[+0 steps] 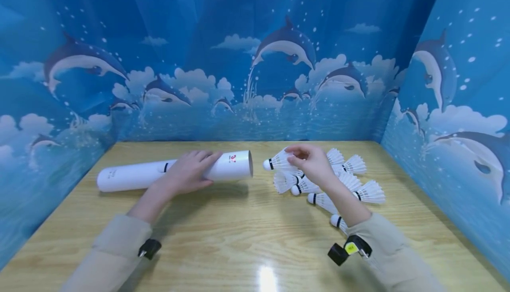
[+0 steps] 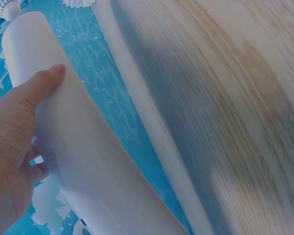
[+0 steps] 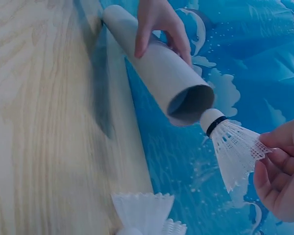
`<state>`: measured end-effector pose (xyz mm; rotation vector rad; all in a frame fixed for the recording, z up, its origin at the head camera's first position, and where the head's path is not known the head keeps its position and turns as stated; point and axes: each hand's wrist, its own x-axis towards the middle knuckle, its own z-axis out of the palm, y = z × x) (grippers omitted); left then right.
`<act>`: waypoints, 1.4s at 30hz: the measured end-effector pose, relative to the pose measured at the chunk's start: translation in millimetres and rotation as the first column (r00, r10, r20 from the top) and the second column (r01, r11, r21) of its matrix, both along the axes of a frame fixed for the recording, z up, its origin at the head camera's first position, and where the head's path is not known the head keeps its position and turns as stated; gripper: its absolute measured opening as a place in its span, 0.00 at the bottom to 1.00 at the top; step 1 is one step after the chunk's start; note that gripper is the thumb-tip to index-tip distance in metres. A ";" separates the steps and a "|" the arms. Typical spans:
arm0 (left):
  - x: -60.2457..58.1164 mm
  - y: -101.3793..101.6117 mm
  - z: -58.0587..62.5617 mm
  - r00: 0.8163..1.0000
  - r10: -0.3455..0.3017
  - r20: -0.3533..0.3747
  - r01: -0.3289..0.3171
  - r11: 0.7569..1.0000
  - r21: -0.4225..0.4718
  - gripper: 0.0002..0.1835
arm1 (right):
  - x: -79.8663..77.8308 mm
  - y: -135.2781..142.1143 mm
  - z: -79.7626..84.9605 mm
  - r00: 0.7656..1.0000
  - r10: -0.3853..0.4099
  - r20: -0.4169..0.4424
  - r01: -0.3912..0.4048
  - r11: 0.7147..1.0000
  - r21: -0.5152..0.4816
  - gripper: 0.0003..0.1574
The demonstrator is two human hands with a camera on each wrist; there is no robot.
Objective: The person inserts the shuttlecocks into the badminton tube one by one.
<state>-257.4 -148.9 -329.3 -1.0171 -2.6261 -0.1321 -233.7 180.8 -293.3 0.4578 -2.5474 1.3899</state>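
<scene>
A long white shuttlecock tube [image 1: 137,178] lies slanted, its open end [image 3: 192,104] facing right and inside hollow. My left hand [image 1: 186,173] grips it from above near the middle, the thumb [image 2: 51,76] along one side and fingers around the other. Between thumb and fingertips my right hand [image 1: 316,164] pinches a white shuttlecock [image 1: 280,162] by the edge of its skirt. The cork [image 3: 212,117] of this shuttlecock points at the tube's mouth, a short gap away in the head view. Several more white shuttlecocks [image 1: 370,192] lie under and around my right forearm.
The wooden table [image 1: 239,239] carries everything. Behind it and on both sides stand blue walls [image 1: 191,119] printed with dolphins. One loose shuttlecock [image 1: 338,222] lies nearest me, partly covered by my right wrist and its black camera [image 1: 338,254].
</scene>
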 end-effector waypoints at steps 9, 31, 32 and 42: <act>5.3 6.8 5.3 1.000 -0.016 -0.017 0.016 1.000 -0.005 0.47 | -8.4 -21.9 -13.0 0.999 -0.041 0.027 0.043 0.995 -0.085 0.12; 4.4 19.4 8.0 0.997 -0.032 -0.064 0.033 0.999 0.004 0.46 | -5.4 -58.6 -21.9 0.984 -0.111 0.138 0.146 0.951 -0.272 0.14; 4.2 19.6 8.1 0.998 -0.030 -0.063 0.031 1.000 0.004 0.46 | -5.7 -58.5 -21.9 0.981 -0.115 0.155 0.154 0.951 -0.267 0.14; 3.8 21.1 5.9 0.998 -0.026 -0.051 0.025 1.000 -0.017 0.46 | -5.2 -56.1 -25.7 0.985 -0.138 0.106 0.155 0.973 -0.172 0.09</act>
